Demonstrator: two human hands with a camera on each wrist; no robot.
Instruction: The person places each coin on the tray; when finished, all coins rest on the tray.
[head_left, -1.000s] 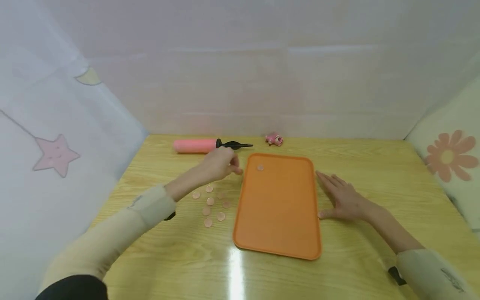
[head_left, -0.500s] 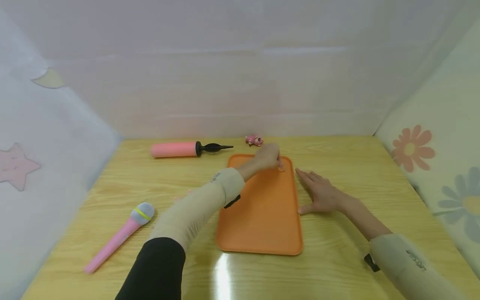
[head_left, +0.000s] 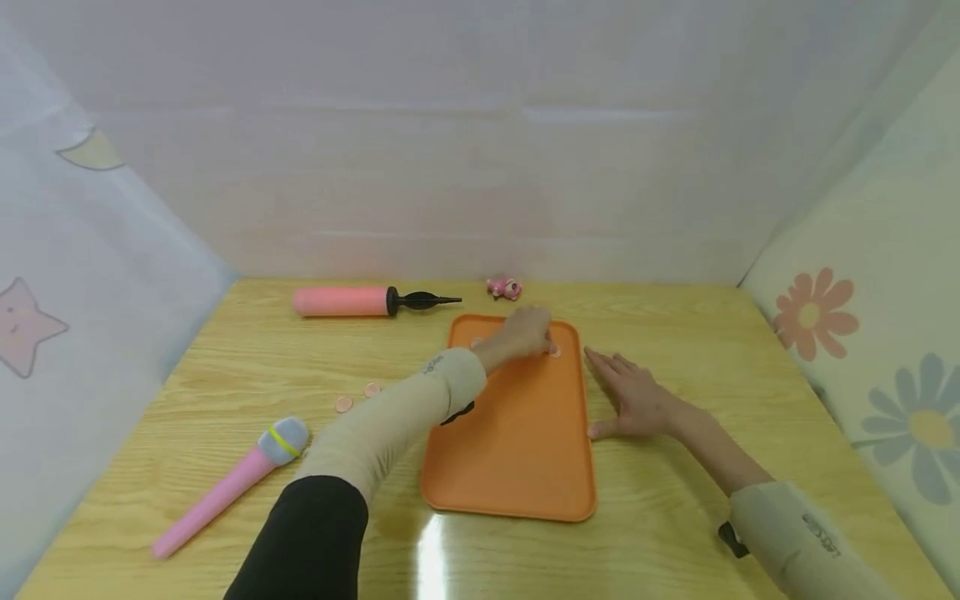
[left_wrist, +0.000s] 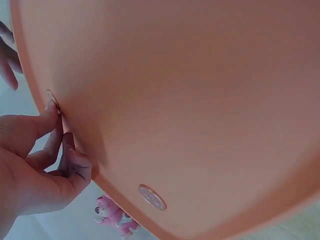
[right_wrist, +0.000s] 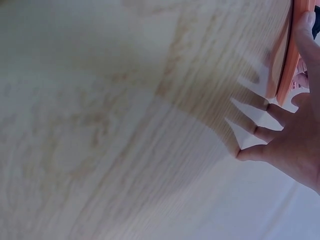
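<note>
Over the smooth orange tray point(head_left: 510, 450), left hand point(head_left: 525, 333) pinching a flat round coin point(left_wrist: 52, 100); right hand point(head_left: 633, 400) flat, fingers spread.

An orange tray point(left_wrist: 200, 100) fills most of the view. At the left, the left hand point(left_wrist: 30, 160) curls its fingers and pinches a small round coin point(left_wrist: 52, 100) by the tray's edge, thumb tip touching it. A second coin point(left_wrist: 152, 197) lies flat inside the tray near its rim. Just beyond that rim sits a small pink toy point(left_wrist: 112, 214). Other fingertips point(left_wrist: 7, 57) show at the upper left.
</note>
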